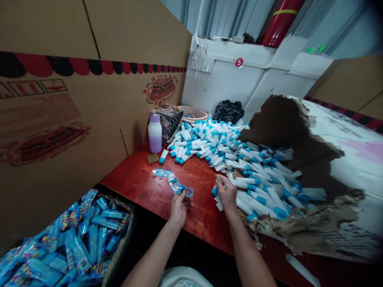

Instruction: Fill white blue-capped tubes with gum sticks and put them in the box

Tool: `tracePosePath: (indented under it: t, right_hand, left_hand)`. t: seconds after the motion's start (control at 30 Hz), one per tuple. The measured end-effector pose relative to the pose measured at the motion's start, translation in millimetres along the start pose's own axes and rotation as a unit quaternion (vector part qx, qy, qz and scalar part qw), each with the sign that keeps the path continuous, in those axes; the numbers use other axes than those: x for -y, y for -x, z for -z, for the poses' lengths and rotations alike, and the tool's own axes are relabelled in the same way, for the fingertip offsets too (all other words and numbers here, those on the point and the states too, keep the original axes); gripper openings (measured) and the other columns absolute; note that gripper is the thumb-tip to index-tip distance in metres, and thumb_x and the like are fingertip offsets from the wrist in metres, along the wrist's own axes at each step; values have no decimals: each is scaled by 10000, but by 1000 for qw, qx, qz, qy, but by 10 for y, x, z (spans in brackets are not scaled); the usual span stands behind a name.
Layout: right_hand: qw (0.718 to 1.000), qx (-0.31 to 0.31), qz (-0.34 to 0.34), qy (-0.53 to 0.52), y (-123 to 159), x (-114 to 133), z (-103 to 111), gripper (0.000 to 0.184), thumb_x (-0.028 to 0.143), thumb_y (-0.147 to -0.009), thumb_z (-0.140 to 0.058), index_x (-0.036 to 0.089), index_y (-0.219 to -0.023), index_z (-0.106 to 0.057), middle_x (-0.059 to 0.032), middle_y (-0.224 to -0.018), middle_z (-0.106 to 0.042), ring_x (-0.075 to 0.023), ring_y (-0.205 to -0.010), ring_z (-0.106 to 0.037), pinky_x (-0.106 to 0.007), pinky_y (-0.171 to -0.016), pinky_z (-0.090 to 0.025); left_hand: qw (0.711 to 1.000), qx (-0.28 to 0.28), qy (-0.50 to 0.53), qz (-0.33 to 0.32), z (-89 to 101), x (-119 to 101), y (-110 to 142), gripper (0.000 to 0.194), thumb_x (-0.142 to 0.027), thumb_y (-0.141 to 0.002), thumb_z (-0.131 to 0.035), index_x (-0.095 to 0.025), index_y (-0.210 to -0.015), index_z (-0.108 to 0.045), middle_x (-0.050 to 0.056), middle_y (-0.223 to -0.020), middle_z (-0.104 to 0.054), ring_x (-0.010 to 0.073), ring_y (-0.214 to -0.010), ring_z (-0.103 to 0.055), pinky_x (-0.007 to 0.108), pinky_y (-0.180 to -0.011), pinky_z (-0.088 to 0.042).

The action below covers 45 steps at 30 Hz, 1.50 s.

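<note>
My left hand [178,209] is closed, pinching a clear and blue printed plastic wrapper [177,186] just above the red tabletop. Beyond it lies another flat blue wrapper [164,173]. My right hand [227,193] has its fingers curled together at the near left edge of a large heap of white tubes with blue caps [221,139]. What those fingers hold, if anything, I cannot make out. A blue cap shows just left of the right hand. One tube [163,156] lies apart from the heap, near the bottle.
A torn cardboard box [338,159] spills the tubes from the right. Filled blue packets [77,239] crowd an open carton at lower left. A purple-white bottle [154,133], a round tub [194,113] and a dark cloth bag [229,111] stand behind. Tall cardboard [60,103] walls the left.
</note>
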State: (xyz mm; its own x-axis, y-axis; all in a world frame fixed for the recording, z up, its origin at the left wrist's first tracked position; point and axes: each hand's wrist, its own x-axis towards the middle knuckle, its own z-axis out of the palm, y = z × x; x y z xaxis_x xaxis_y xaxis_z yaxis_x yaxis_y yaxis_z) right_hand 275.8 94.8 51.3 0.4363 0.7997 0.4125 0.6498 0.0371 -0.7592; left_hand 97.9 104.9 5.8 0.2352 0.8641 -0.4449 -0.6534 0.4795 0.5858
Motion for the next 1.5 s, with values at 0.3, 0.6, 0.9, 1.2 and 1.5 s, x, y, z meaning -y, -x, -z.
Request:
tracePosePath:
  t: [0.3, 0.6, 0.9, 1.2, 1.5]
  right_hand:
    - [866, -28, -149, -477, 383, 732, -200, 270, 296, -697, -709, 193, -930, -619, -62, -936, -712, -253, -914, -679, -472, -890, -493]
    - [882, -48, -121, -452, 541, 553, -263, 233, 276, -751, -676, 198, -966, -629, -55, -980, -703, -229, -938, -666, -452, -927, -475]
    - [935, -55, -135, -323, 757, 293, -328, 265, 362, -768, -633, 175, -953, -664, -63, -954, -695, -215, -887, -626, -353, -835, -478]
    - [922, 70, -199, -324, 995, 130, -402, 278, 460, -802, -584, 185, -834, -616, 14, -627, -610, -128, -501, -512, -237, -494, -415]
    - [914, 126, -210, -322, 804, 298, -321, 251, 435, -769, -605, 185, -764, -620, 44, -555, -549, -99, -459, -448, -209, -445, -345]
  left_hand:
    - [997, -21, 22, -75, -8, -47, 85, 299, -387, -641, -760, -152, -699, -584, -21, -543, -607, 116, -453, -543, 238, -459, -424]
    - [997, -11, 1, -74, -71, 16, 164, 308, -405, -664, -737, -143, -739, -595, 12, -589, -651, 141, -459, -575, 263, -485, -447]
    - [994, 40, 99, -15, -179, -45, 257, 210, -335, -734, -687, -162, -823, -608, 37, -749, -695, 186, -673, -654, 289, -590, -492]
    - [993, 49, 0, -107, -335, 72, 307, 416, -554, -747, -629, -149, -838, -616, 62, -726, -663, 188, -670, -629, 271, -565, -456]
    - [996, 85, 10, -21, -288, 135, 289, 277, -348, -718, -709, -143, -881, -619, 43, -776, -638, 154, -677, -601, 232, -540, -440]
